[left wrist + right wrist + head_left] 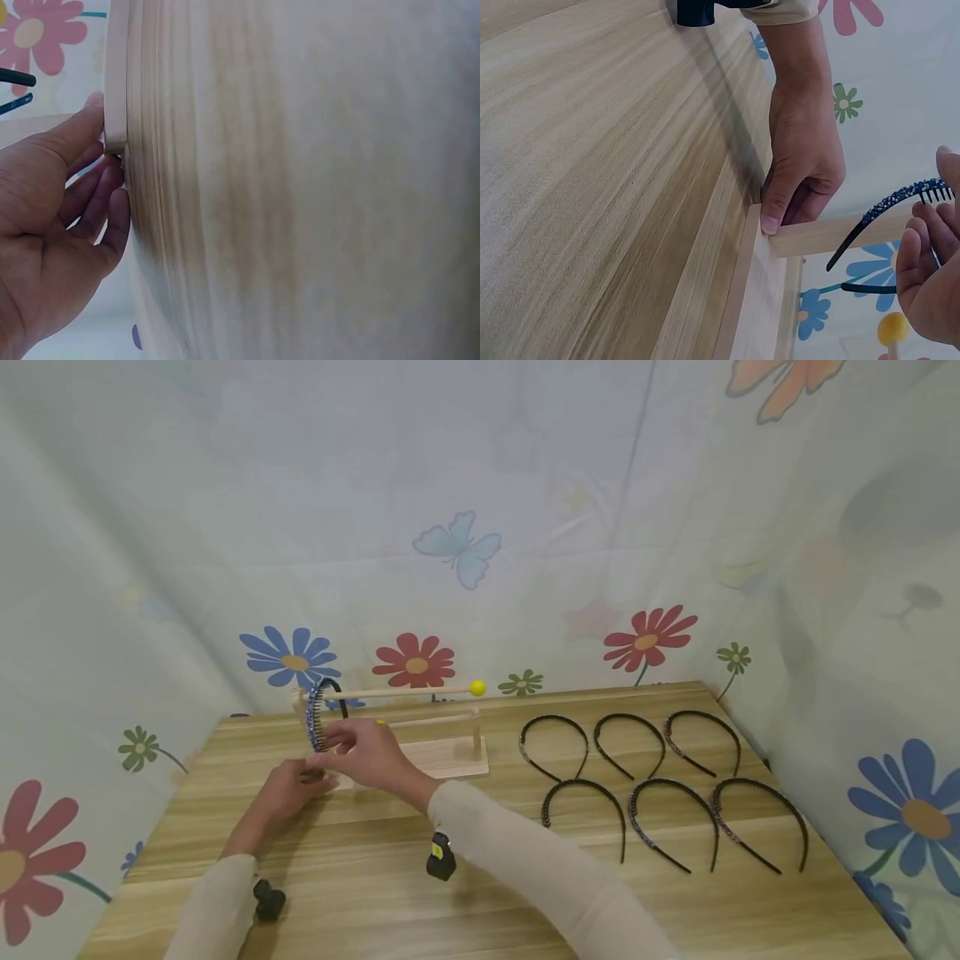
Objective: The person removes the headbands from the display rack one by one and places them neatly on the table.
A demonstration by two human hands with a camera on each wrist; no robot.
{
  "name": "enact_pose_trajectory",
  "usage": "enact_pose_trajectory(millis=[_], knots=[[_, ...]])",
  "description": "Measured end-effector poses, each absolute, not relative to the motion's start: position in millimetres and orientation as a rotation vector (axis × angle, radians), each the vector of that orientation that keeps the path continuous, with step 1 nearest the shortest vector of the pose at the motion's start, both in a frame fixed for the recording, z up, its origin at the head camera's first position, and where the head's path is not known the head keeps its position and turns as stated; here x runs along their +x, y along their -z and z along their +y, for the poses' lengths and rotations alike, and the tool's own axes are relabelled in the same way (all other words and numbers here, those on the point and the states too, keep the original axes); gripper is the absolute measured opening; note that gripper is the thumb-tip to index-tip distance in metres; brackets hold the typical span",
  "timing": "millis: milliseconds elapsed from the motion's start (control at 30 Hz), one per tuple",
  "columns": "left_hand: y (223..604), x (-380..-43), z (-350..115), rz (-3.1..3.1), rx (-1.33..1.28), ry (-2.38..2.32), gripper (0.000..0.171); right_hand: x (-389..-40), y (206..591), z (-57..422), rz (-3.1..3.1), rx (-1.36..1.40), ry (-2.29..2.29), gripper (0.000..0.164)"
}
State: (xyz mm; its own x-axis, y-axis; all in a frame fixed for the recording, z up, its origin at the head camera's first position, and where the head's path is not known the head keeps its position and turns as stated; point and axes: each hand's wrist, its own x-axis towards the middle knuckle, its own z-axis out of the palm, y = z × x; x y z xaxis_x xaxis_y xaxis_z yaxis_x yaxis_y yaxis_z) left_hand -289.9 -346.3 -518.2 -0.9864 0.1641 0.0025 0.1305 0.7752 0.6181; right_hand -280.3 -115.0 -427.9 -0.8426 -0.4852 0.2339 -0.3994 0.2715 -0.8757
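Note:
A wooden headband stand [450, 760] with a base, an upright and two horizontal rods stands at the back left of the table. My left hand [288, 789] pinches the left end of its base, thumb on top at the corner in the right wrist view. A black toothed headband with blue sparkling beads [312, 718] hangs around the upper rod near the upright. Its lower part is between the thumb and fingers of my right hand [367, 756]. Seen in the right wrist view, the beaded band [900, 199] runs past the upright [817, 235].
Several black headbands [628, 802] lie in two rows on the right of the wood-grain table [360, 893]. A yellow ball [477, 688] caps the upper rod's right end. Behind the table hangs a flower-print cloth [540, 602]. Black devices [441, 857] sit at both wrists.

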Motion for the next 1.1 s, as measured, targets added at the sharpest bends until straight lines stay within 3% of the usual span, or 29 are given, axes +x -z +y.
enact_pose_trajectory(millis=[633, 1100], knots=[[519.2, -293.0, -347.0, 2.909, 0.217, -0.982, 0.056, -278.7, 423.1, -118.1, 2.447, -0.826, 1.661, 0.037], [523.1, -292.2, -347.2, 2.952, 0.282, -1.043, 0.038, -280.7, 418.1, -113.9, 2.52, -0.959, 1.614, 0.021]])
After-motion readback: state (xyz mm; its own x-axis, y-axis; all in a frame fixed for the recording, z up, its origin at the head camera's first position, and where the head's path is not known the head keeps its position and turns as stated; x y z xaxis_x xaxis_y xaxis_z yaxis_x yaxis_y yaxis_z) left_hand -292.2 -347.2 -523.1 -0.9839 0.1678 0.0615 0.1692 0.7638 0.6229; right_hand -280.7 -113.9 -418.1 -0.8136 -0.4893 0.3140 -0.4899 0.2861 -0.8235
